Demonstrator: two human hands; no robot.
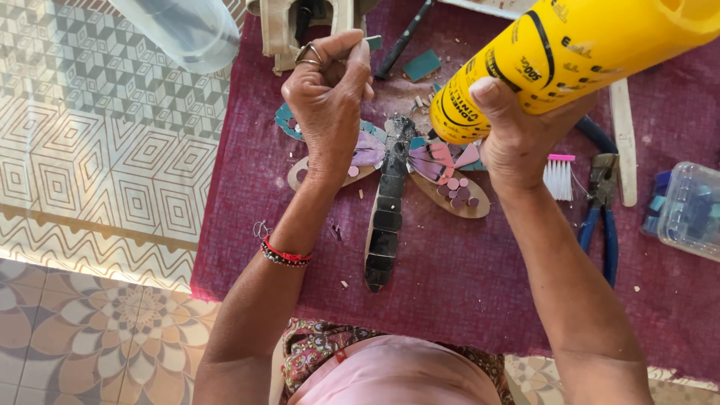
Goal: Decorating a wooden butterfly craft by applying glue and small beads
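1. The right hand point(525, 139) is wrapped around the nozzle end of a large yellow plastic glue bottle with black print point(555, 56), thumb across its side. The bottle lies tilted, its body running off toward 1 o'clock from the grip and its tip pointing down toward 8 o'clock.
2. The left hand point(330, 94) is closed, thumb and forefinger pinched together; whether anything small sits in that pinch cannot be told. A ring shows on one finger and red and dark bracelets point(285, 253) circle the wrist.
3. A wooden dragonfly-shaped mosaic with black body tiles and pink and purple wing pieces point(386, 217) lies flat on the dark red cloth point(465, 285). It sits directly below both hands: at 5 o'clock from the left fist, at 8 o'clock from the bottle's tip, which hovers just above the right wing.
4. At 3 o'clock of the right hand lie a small white-bristled brush with a pink back point(559, 176) and blue-handled pliers point(600, 217).
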